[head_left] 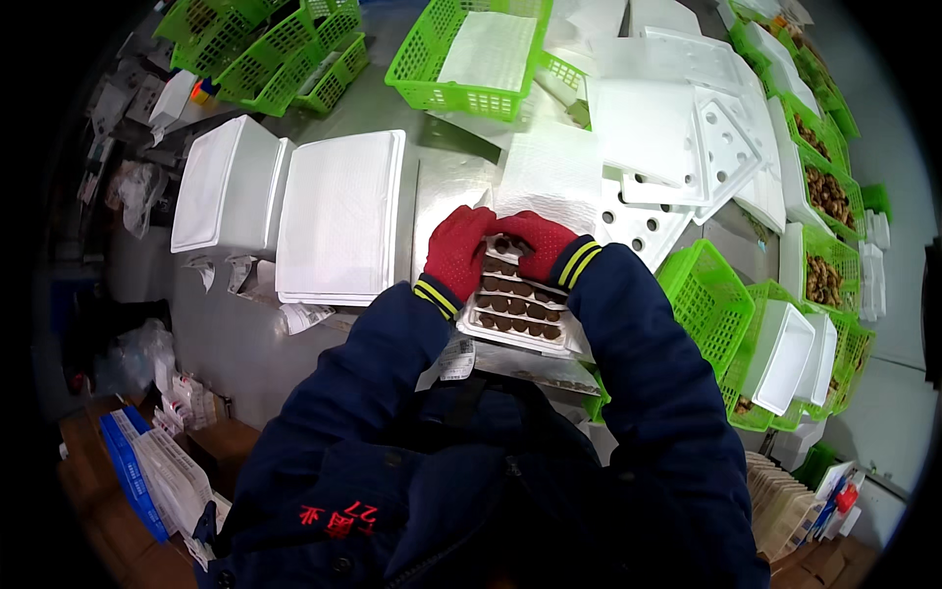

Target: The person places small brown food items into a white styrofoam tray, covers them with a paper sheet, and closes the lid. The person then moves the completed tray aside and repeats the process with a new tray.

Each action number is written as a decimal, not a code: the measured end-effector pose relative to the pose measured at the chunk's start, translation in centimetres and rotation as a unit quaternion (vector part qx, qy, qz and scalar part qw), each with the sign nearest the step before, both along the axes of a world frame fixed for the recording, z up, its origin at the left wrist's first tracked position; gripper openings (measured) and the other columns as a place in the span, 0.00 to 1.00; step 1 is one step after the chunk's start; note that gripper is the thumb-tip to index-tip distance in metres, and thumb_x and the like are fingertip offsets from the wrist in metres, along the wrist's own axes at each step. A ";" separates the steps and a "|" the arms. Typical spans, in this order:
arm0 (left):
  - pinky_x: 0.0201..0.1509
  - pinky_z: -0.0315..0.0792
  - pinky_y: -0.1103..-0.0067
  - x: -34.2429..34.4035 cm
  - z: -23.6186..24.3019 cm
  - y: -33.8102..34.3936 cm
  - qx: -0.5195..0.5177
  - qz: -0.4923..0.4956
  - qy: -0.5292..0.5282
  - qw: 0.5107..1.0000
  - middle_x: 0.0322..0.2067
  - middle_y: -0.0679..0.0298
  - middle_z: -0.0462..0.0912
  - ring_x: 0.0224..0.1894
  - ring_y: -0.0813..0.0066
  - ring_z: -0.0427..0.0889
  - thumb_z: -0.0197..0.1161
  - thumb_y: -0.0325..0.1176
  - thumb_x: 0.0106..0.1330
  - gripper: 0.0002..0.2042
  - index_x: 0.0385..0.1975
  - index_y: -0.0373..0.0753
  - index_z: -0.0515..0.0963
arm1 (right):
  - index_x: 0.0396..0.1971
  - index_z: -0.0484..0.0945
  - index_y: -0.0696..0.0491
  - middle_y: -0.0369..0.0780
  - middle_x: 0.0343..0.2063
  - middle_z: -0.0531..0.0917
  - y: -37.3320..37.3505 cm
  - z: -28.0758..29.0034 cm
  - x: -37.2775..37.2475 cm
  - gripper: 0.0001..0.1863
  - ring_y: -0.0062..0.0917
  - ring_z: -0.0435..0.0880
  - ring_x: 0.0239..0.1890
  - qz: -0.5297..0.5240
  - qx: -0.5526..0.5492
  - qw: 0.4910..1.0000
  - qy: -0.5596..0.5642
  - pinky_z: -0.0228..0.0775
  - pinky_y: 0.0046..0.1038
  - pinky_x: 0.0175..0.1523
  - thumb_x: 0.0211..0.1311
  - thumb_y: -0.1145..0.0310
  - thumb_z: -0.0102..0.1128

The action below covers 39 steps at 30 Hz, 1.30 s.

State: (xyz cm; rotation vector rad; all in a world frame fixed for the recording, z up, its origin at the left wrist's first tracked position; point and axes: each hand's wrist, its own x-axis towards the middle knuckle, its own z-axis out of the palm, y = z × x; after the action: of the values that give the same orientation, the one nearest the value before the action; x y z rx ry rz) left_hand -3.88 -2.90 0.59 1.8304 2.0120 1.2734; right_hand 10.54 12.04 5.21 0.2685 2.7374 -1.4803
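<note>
red gloves on both hands, w/ navy sleeves banded yellow at the cuffs. the white tray sits on the metal bench, right in front of the person, dark brown round pcs lined up in ridged rows.

left hand: fingers curled in at the tray's far left corner. right hand: fingers bent in over the far end, its tips near the left's — narrow gap, a brown pc showing just below. can't tell if either grips anything; the gloves hide it.

step in hand, prob.: seating or straightening pcs in the far row. next move seems to call for a light touch, w/ nearer rows left undisturbed.

labels etc.: white printed slip by the tray's near left corner, too small to read. red lettering on the jacket — not copied here. blue-and-white printed pkg lower left, text unclear; no brand made out.
</note>
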 end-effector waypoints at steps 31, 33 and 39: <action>0.59 0.67 0.63 0.2 0.9 3.6 -0.062 -0.066 0.120 0.989 0.55 0.49 0.72 0.55 0.49 0.71 0.59 0.25 0.56 0.21 0.52 0.37 0.72 | 0.54 0.73 0.44 0.39 0.41 0.80 -0.4 0.1 5.2 0.29 0.35 0.76 0.51 -0.073 0.272 0.954 -0.104 0.59 0.45 0.59 0.46 0.67 0.64; 0.53 0.70 0.64 0.0 1.7 3.8 -0.080 -0.085 0.186 0.975 0.41 0.59 0.79 0.50 0.57 0.74 0.62 0.29 0.50 0.15 0.40 0.39 0.76 | 0.46 0.77 0.45 0.39 0.38 0.81 -0.7 0.2 4.9 0.23 0.35 0.76 0.48 -0.082 0.302 0.943 -0.114 0.60 0.47 0.57 0.45 0.65 0.64; 0.54 0.65 0.61 -0.4 1.4 3.4 -0.077 -0.055 0.281 0.955 0.33 0.68 0.78 0.45 0.65 0.75 0.64 0.34 0.48 0.11 0.33 0.46 0.77 | 0.37 0.80 0.51 0.42 0.40 0.82 1.1 -2.0 5.9 0.14 0.41 0.78 0.47 -0.167 0.208 0.962 0.053 0.71 0.37 0.53 0.48 0.70 0.58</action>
State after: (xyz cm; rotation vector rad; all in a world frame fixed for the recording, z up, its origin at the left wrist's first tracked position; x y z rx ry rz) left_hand -4.27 0.49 2.04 2.3753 2.1350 0.5772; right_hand 16.49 13.10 3.19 0.7094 3.1950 -0.9637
